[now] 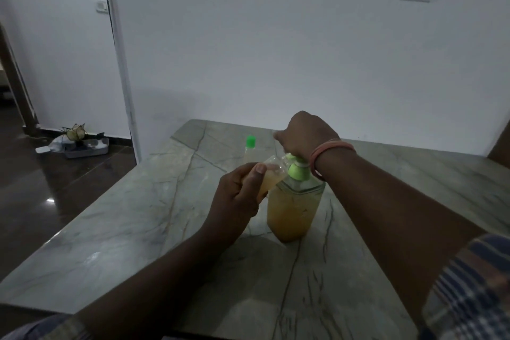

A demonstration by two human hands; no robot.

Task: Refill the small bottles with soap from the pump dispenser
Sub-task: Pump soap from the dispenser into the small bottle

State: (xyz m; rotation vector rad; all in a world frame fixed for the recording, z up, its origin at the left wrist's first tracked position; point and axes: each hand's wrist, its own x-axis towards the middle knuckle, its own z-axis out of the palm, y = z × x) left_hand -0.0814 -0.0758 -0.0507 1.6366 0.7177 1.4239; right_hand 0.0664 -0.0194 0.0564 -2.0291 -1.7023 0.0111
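A clear square pump dispenser (292, 210) with a green pump top, about two thirds full of amber soap, stands on the marble table (138, 229). My right hand (303, 132) rests on top of the pump head, fingers curled over it. My left hand (234, 199) holds a small clear bottle (271, 174), tilted, its open mouth up against the green nozzle; it has amber soap in its lower part. Behind them stands a second small bottle (249, 148) with a green cap on, partly hidden by the tilted bottle.
The table runs against a white wall. Its left edge drops to a dark glossy floor. A tray with clutter (80, 143) lies on the floor by the wall corner at far left. A brown object edge (501, 146) shows at the right.
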